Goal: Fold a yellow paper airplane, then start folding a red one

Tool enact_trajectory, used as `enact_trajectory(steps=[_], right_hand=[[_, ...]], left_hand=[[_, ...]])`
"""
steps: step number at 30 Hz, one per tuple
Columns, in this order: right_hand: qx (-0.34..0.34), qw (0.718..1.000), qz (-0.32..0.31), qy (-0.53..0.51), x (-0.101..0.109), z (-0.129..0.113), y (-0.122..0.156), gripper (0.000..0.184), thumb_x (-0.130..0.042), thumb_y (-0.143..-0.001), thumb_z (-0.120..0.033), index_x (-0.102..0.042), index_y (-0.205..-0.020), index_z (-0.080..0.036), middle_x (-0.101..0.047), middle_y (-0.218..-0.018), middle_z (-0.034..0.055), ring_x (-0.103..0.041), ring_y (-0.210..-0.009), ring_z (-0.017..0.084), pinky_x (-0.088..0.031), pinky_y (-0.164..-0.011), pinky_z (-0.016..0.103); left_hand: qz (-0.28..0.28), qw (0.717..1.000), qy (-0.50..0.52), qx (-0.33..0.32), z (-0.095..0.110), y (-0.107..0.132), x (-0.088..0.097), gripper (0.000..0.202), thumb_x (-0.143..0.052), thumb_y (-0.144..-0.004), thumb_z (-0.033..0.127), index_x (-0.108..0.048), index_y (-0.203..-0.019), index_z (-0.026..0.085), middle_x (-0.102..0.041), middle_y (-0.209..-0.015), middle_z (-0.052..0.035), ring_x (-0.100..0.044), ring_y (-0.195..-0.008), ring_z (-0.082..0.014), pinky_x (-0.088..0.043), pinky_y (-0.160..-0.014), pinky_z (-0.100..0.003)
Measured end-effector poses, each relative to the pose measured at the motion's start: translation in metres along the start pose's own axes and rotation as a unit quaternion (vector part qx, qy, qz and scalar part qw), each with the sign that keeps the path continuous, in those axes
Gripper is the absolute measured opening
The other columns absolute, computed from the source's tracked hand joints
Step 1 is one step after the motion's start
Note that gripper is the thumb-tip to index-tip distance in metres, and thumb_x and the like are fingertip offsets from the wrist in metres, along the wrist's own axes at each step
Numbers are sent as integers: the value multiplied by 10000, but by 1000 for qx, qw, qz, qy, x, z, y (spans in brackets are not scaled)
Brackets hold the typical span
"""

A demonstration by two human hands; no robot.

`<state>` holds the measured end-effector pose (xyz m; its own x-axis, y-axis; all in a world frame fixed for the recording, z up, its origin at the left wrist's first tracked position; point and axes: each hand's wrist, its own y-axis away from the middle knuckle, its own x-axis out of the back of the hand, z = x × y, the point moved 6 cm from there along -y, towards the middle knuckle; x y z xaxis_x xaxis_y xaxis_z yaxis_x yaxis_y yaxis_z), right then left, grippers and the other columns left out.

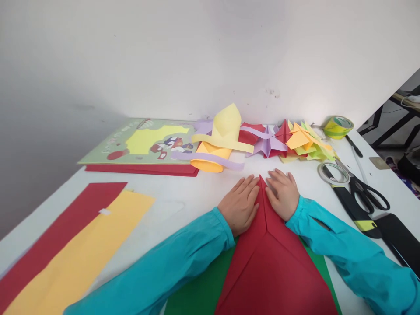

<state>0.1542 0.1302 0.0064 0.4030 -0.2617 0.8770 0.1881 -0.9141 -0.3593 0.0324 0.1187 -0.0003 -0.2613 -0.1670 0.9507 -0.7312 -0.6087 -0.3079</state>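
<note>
A red paper sheet [272,267], folded to a point at its far end, lies on a green sheet [200,293] on the white table [170,205]. My left hand [239,203] lies flat, fingers stretched out, pressing the left flap near the tip. On the right flap my right hand [284,192] presses flat in the same way. Both arms wear teal sleeves. Neither hand grips anything.
Red and yellow paper strips [75,245] lie at the left. A green booklet [144,142] on red sheets sits at the back, beside folded paper shapes [223,135] and stars [295,138]. A tape roll [337,127], scissors [364,190] and a clear tape ring [334,173] lie at the right.
</note>
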Motion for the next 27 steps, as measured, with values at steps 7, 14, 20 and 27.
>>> enact_trajectory(steps=[7, 14, 20, 27], right_hand=[[132, 990, -37, 24, 18, -17, 49, 682, -547, -802, -488, -484, -1313, -41, -497, -1369, 213, -413, -1312, 315, -288, -1096, 547], [201, 977, -54, 43, 28, -23, 76, 669, -524, -824, -402, -419, -1359, -14, -448, -1402, 237, -377, -1341, 313, -370, -1063, 533], [266, 959, 46, 89, 37, -42, 79, 373, -506, -837, -207, -629, -1122, 1, -655, -1135, 230, -586, -1130, 320, -558, -880, 439], [262, 955, 62, 126, 38, -52, 84, 414, -409, -782, -75, -638, -1109, 34, -661, -1118, 241, -615, -1090, 315, -595, -822, 408]], left_hand=[[3, 1000, 6, -3, 0, 1, -4, 476, -301, -928, 267, -479, -1282, 5, -432, -1418, -213, -336, -1356, -324, -277, -1120, -468], [0, 1000, -3, -3, 0, 0, -1, 472, -293, -933, 277, -507, -1282, 41, -442, -1416, -192, -344, -1342, -344, -252, -1114, -498], [2, 1000, -6, 0, 0, 0, -1, 486, -311, -934, 285, -449, -1358, 91, -440, -1420, -179, -362, -1334, -342, -280, -1101, -504], [6, 1000, -7, 0, 0, 2, -3, 477, -303, -937, 274, -472, -1345, 94, -427, -1426, -190, -364, -1334, -353, -304, -1093, -504]])
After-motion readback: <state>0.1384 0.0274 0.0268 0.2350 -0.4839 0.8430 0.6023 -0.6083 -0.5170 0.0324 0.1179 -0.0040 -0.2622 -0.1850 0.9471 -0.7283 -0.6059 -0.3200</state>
